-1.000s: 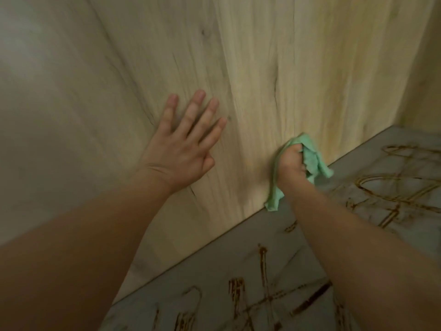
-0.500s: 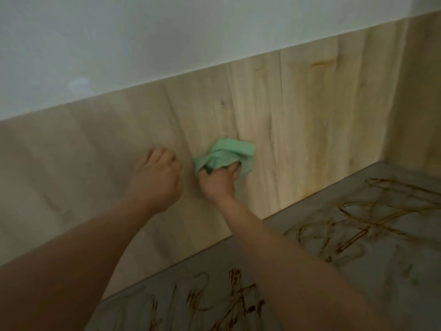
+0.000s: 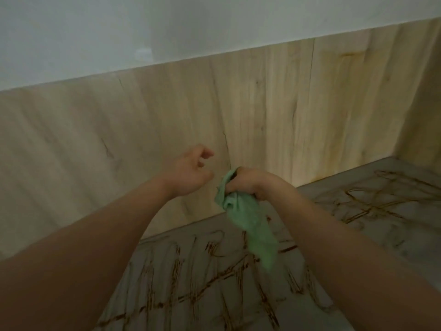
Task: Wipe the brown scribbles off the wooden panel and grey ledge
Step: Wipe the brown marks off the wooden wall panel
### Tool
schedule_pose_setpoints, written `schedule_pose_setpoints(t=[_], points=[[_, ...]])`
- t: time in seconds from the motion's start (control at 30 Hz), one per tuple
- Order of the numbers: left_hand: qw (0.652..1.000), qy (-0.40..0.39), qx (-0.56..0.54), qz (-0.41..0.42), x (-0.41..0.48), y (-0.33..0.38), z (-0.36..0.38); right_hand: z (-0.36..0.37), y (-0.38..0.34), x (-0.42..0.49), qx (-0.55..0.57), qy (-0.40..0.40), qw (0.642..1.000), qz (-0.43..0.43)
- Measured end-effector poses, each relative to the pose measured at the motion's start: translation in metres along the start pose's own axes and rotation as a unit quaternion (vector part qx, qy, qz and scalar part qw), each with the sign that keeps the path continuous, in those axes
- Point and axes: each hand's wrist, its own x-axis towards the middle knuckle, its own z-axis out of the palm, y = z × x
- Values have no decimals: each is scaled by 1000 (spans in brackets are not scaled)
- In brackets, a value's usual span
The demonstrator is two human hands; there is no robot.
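Observation:
My right hand [image 3: 248,183] grips a green cloth [image 3: 253,225], which hangs down from the fist over the grey ledge [image 3: 372,237]. The hand is held just in front of the wooden panel [image 3: 274,103], apart from it. Brown scribbles [image 3: 202,278] cover the ledge in front of me and further scribbles [image 3: 386,199] run to the right. A faint brown mark [image 3: 350,54] shows near the panel's top right. My left hand [image 3: 188,173] hovers beside the right one with loosely curled fingers, holding nothing.
A white wall [image 3: 167,27] rises above the panel. A second wooden panel [image 3: 422,111] closes the corner at the right, where the ledge ends.
My right hand has pulled the cloth off the panel and lowered it, so the cloth now dangles. My left hand has lifted off the panel and curled loosely.

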Motion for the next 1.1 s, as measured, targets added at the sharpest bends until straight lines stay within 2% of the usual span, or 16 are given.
schedule_pose_setpoints(t=[0.07,0.17,0.23,0.33,0.43,0.5,0.53,0.57,0.63,0.7,0.77,0.83,0.93,1.0,1.1], points=[[994,-56,-88,10,-9,4,12,-8,-6,-17,-53,-43,998,0],[985,-113,-125,25,-11,-3,25,-23,-16,-30,-114,-165,979,26],[984,-104,-142,26,-6,-15,33,-29,-14,-32,-71,-209,975,29],[980,-39,-191,-37,-4,-31,42,-34,-7,-31,103,-174,979,21],[968,14,-205,-142,2,-38,23,-41,-15,-33,234,-119,965,22],[976,43,-152,-148,7,-31,-3,-42,-27,-35,281,-86,956,9],[980,40,-154,-120,9,-26,-14,-42,-34,-36,308,-75,948,-4],[978,13,-192,-83,12,-20,-25,-43,-42,-38,344,-64,937,-18],[949,-117,-289,-42,14,2,-48,-49,-56,-44,417,-53,907,-35],[932,-200,-301,-24,16,20,-59,-57,-69,-53,452,-33,891,-34],[924,-183,-336,-33,20,34,-68,-64,-78,-61,423,18,906,-7],[884,-198,-418,-69,31,52,-90,-76,-90,-72,382,90,920,24],[831,-249,-487,-100,48,77,-113,-92,-98,-89,371,108,922,39],[806,-255,-519,-124,57,90,-118,-93,-98,-96,443,96,889,58],[772,-262,-559,-152,64,101,-119,-82,-97,-108,576,50,813,68]])
